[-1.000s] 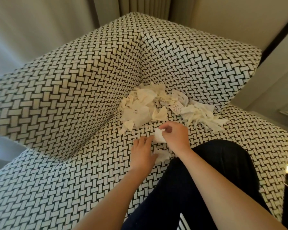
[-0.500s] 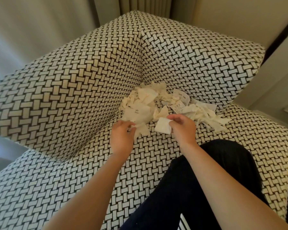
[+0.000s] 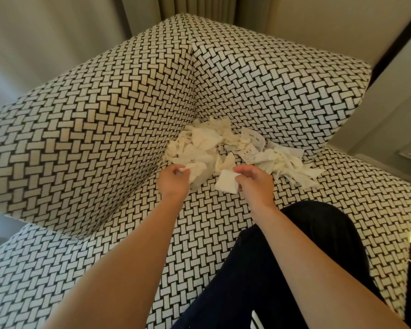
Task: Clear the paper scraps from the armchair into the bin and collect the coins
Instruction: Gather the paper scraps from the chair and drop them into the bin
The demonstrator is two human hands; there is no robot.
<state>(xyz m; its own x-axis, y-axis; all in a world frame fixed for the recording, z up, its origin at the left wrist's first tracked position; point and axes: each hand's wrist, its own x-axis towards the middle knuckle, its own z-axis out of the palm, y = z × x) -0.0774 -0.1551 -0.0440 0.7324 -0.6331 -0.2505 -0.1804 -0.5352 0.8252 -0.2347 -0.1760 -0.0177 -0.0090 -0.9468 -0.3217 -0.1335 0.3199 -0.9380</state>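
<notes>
The paper scraps (image 3: 223,148) lie heaped in the back corner of the armchair (image 3: 105,138) seat, where the two upright cushions meet, and trail off along the back edge to the right. They are torn, crumpled bits of cream and white tissue-like paper, with a printed slip (image 3: 248,154) among them.

The left hand (image 3: 173,179) has its grip closed in a pinch on a thin scrap (image 3: 195,172) at the near left edge of the heap. The right hand (image 3: 254,184) has its fingers curled round a thicker white piece (image 3: 227,184) just in front of the heap.

This paper looks very light, soft and limp. It should crush easily and may shed small bits if lifted loosely, so gathering it into a bunch from underneath seems better than pinching corners. No coins or bin are in view; coins may be hidden under the paper.
</notes>
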